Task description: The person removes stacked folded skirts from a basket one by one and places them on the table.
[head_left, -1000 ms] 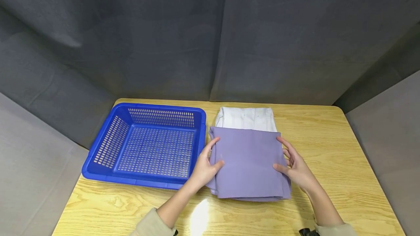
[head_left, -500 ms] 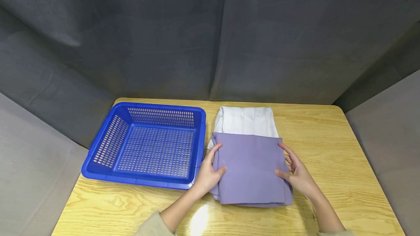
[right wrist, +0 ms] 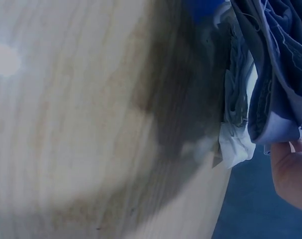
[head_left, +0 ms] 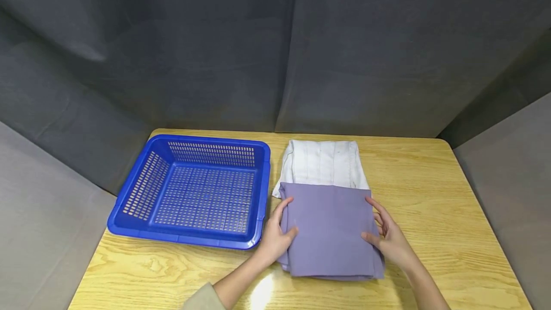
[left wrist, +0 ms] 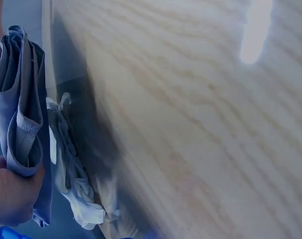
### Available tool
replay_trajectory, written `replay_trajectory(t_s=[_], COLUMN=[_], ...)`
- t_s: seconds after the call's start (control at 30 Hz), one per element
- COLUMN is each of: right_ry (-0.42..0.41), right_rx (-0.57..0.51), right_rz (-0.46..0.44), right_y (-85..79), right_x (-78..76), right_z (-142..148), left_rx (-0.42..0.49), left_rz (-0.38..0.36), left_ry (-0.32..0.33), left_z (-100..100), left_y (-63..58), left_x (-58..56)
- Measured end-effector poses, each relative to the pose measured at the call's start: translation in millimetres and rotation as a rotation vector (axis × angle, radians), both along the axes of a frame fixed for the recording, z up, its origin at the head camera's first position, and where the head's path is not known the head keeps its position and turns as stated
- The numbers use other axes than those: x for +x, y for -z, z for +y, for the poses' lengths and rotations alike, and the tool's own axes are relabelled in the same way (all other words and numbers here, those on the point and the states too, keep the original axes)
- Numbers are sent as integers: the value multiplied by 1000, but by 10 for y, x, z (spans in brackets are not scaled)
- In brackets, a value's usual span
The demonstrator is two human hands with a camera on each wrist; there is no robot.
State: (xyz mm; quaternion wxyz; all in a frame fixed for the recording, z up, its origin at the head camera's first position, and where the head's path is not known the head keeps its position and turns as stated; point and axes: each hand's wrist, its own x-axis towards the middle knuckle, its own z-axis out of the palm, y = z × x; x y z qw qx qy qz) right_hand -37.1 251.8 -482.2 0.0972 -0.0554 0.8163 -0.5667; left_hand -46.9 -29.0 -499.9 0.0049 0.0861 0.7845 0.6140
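A folded purple garment (head_left: 329,231), in several layers, is gripped between both hands. My left hand (head_left: 275,238) holds its left edge, with the thumb on top and the other fingers partly hidden beneath. At the right edge my right hand (head_left: 391,238) holds it the same way. Both wrist views show the purple garment (left wrist: 24,109) raised off the table, its layers seen edge-on. Behind and partly under it lies a folded white cloth (head_left: 325,161) on the table. In the right wrist view the white cloth (right wrist: 236,114) rests below the purple bundle.
A blue plastic basket (head_left: 206,240) with slotted walls stands to the left, with nothing inside. The wooden table (head_left: 439,195) runs out to the right of the hands. Dark curtains (head_left: 275,47) hang behind, and pale panels (head_left: 495,166) flank the sides.
Both hands have drawn the purple garment toward the person and very slightly to the right. More of the white cloth shows behind it. The basket has stayed in place.
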Motion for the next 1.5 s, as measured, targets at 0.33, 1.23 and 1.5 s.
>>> replay_trajectory(t_s=[0.33, 1.23, 1.5], right_ry=[24, 65, 81], right_rx=[55, 2, -10], right_rz=[-44, -35, -71], right_y=[92, 262, 313], right_x=[67, 237, 265], right_z=[17, 21, 12], left_rx=[13, 42, 18], left_rz=[-50, -61, -79], left_ry=[-1, 31, 26], left_z=[22, 58, 62], left_y=[-85, 343, 332], left_x=[91, 167, 192])
